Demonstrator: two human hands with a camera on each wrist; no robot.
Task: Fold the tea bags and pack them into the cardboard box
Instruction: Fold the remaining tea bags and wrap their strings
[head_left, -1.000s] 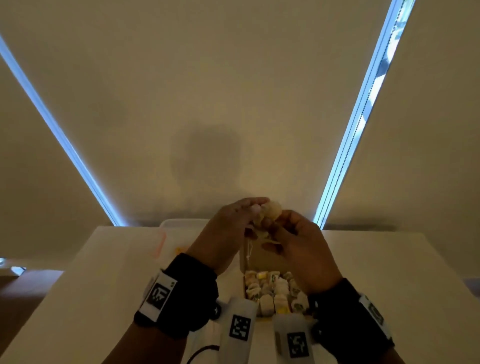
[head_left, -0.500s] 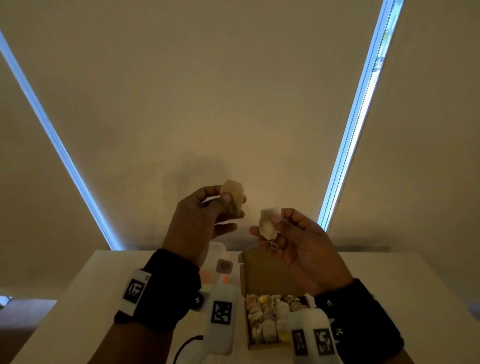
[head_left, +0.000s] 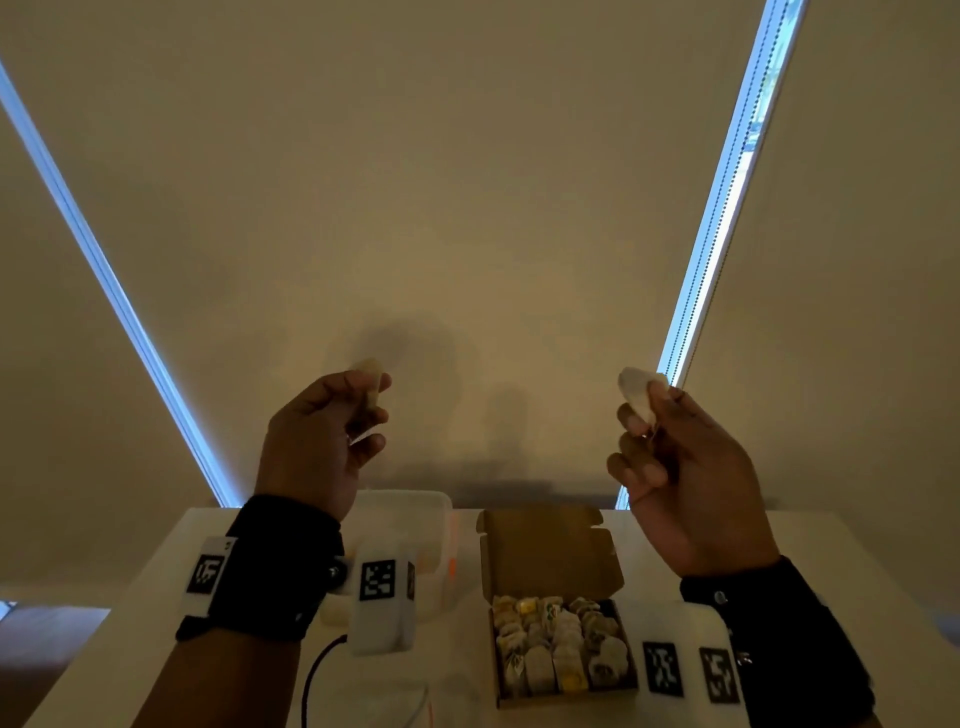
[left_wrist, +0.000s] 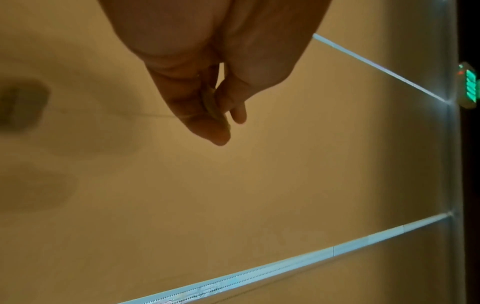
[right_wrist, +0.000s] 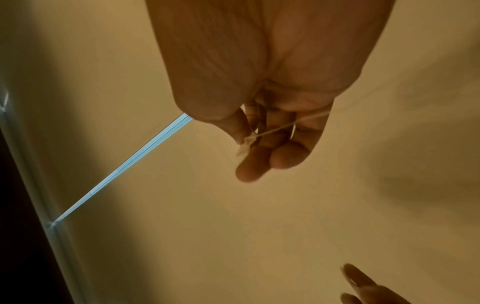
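Two hands, left (head_left: 322, 441) and right (head_left: 680, 467), each pinching bag part; box (head_left: 558, 649) nearly filling; this bag remaining unpacked.

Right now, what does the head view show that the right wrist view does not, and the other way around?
Only the head view shows the open cardboard box with packed tea bags on the white table, and a translucent container left of the box. Only the right wrist view shows a thin string stretched across the right hand's fingers. Both show the right hand pinching a pale piece, part of the left hand, the beige blinds and a bright gap between them.
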